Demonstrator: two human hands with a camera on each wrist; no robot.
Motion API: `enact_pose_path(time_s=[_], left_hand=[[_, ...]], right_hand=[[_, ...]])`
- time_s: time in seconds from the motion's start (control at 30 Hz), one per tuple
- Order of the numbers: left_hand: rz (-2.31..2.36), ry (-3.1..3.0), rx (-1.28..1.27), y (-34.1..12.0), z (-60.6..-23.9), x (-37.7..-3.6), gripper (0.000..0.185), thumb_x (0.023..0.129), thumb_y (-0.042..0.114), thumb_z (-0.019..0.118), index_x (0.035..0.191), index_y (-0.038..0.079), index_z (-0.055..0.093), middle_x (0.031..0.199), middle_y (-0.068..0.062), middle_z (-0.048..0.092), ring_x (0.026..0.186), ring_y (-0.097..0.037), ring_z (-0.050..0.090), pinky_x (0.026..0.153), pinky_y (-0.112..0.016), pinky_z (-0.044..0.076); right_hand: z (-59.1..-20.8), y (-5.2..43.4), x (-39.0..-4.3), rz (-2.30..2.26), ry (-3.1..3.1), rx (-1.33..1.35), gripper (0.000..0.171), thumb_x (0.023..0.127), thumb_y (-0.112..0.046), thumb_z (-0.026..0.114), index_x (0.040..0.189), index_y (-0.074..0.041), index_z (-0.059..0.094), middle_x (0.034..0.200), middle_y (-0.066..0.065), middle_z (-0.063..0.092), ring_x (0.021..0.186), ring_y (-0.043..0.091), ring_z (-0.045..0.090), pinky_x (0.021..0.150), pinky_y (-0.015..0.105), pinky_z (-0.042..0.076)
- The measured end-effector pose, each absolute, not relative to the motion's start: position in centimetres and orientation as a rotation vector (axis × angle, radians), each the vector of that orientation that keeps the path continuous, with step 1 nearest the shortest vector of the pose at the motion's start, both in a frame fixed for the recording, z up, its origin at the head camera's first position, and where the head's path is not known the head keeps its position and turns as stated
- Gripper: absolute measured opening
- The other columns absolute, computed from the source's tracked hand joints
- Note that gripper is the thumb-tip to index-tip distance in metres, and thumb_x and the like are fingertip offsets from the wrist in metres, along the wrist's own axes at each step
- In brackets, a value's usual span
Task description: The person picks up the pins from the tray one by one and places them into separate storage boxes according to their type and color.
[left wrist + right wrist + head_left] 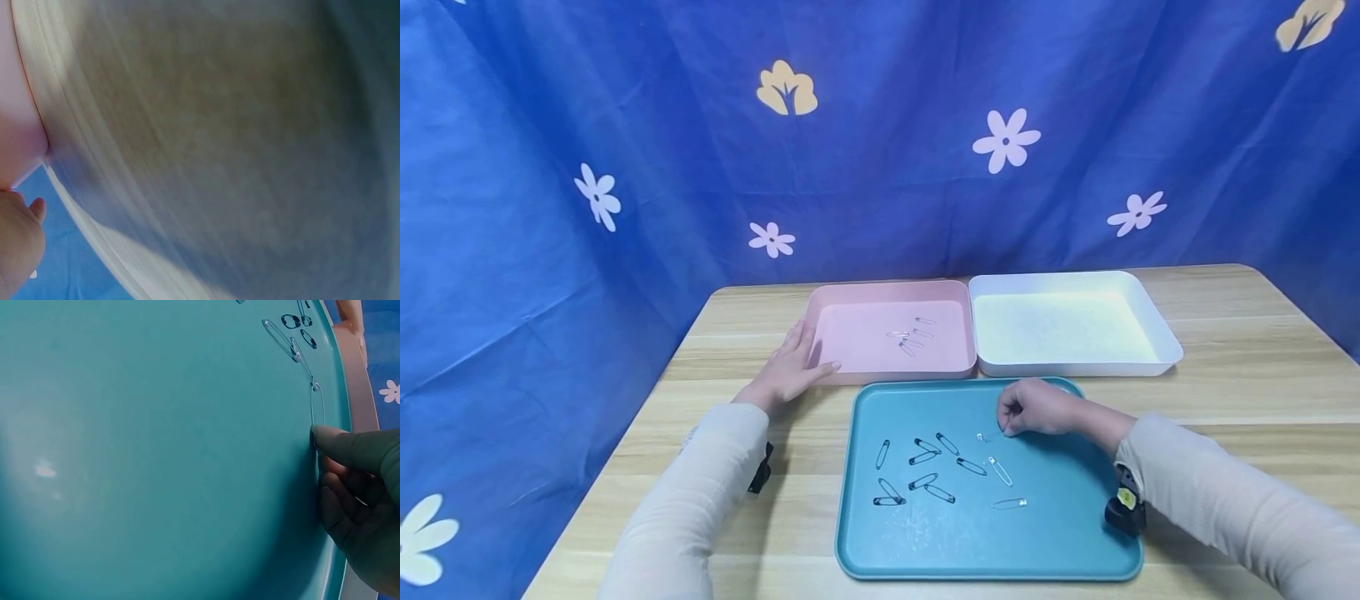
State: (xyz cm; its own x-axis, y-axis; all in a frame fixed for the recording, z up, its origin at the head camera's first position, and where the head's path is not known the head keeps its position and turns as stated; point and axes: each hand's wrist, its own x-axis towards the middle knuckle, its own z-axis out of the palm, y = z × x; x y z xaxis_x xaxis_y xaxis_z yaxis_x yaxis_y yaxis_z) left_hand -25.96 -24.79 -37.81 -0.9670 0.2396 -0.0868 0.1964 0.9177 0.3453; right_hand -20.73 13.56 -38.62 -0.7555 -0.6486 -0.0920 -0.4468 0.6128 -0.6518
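In the head view my right hand [1039, 407] is over the upper right of the teal tray [940, 550]. The right wrist view shows its thumb and fingers pinching one end of a silver safety pin [317, 403], whose other end points toward more pins. My left hand [786, 368] rests with spread fingers on the left rim of the pink tray [895, 292]; only part of it enters the left wrist view. Several black safety pins [972, 467] lie on the teal tray's left and middle. Silver safety pins [1009, 503] lie right of them.
Several silver safety pins [922, 333] lie inside the pink tray. Right beside it stands a white tray [1075, 369]. All three trays sit on a wooden table [1240, 367], with a blue flowered cloth [880, 167] hanging behind.
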Motion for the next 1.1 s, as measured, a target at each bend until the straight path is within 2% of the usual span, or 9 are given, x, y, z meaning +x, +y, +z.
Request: enact_pose_path(time_s=[0.43,0.6,0.73,0.9,1.1], left_hand=[[0.502,2.956,0.333,-24.6,-37.8,-25.9,0.095,0.077,0.066,0.036,0.138,0.006,-0.005,0.142,-0.016,-0.008,0.128,-0.032,-0.001,0.098,-0.054,0.01],[0.505,2.954,0.328,-24.7,-37.8,-25.9,0.095,0.077,0.066,0.036,0.138,0.006,-0.005,0.142,-0.016,-0.007,0.128,-0.032,-0.002,0.098,-0.054,0.009],[0.512,2.947,0.314,-24.7,-37.8,-25.9,0.094,0.077,0.066,0.036,0.138,0.006,-0.005,0.142,-0.015,-0.008,0.128,-0.032,-0.003,0.098,-0.054,0.009],[0.517,2.95,0.313,-24.7,-37.8,-25.9,0.092,0.079,0.062,0.039,0.138,0.006,-0.004,0.142,-0.016,-0.008,0.128,-0.032,-0.001,0.098,-0.053,0.009],[0.516,2.951,0.311,-24.8,-37.8,-26.0,0.093,0.078,0.062,0.04,0.138,0.006,-0.005,0.142,-0.016,-0.008,0.128,-0.032,-0.001,0.099,-0.053,0.01]], right_hand=[[-38.0,13.7,-21.4,-0.987,2.472,-0.834,0.011,0.076,-0.005,0.062,0.069,-0.013,0.057,0.064,-0.005,0.051,0.06,0.012,0.046,0.054,0.025,0.04],[-37.2,13.0,-21.9,-1.137,2.422,-0.812,0.005,0.077,-0.005,0.062,0.073,-0.007,0.059,0.065,-0.002,0.054,0.06,0.014,0.047,0.054,0.028,0.043],[-36.6,12.0,-22.5,-1.267,2.383,-0.763,0.004,0.077,-0.004,0.061,0.077,0.0,0.061,0.066,0.002,0.056,0.061,0.016,0.05,0.056,0.032,0.045],[-36.1,10.8,-23.3,-1.396,2.355,-0.681,0.005,0.078,-0.002,0.06,0.078,0.002,0.06,0.067,0.004,0.056,0.063,0.017,0.052,0.062,0.036,0.046],[-35.4,9.0,-24.6,-1.451,2.404,-0.496,0.005,0.078,-0.003,0.06,0.082,0.001,0.061,0.073,0.006,0.057,0.064,0.019,0.053,0.06,0.033,0.047]])
